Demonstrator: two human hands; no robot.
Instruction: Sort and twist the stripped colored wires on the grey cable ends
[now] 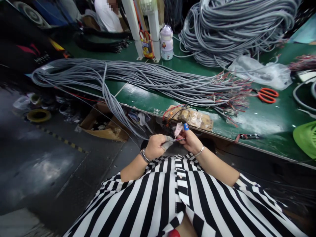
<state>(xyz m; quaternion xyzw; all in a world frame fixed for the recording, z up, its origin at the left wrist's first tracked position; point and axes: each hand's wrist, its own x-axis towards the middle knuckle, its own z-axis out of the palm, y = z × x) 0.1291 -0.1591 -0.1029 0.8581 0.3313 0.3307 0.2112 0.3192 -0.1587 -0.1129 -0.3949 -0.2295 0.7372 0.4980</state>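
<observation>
My left hand [156, 146] is closed around a grey cable close to its stripped end, just past the table's front edge. Some of its fingertips are covered in a greyish wrap. My right hand [191, 141] pinches the thin coloured wires [179, 139] that come out of that cable; a blue cover [186, 126] sits on one finger. A small pale pinkish tag or piece [178, 129] shows beside the right fingers; its kind I cannot make out. From the left hand, a strand of grey cables [116, 108] runs up to the long bundle on the table.
Across the green table [247, 131] lies a long grey cable bundle [148, 75] with frayed wire ends. Behind it are a large cable coil [237, 29] and a bottle [166, 42]. Orange-handled scissors [268, 95] lie right; a taped board [195, 119] sits at the edge, a cardboard box [106, 126] below.
</observation>
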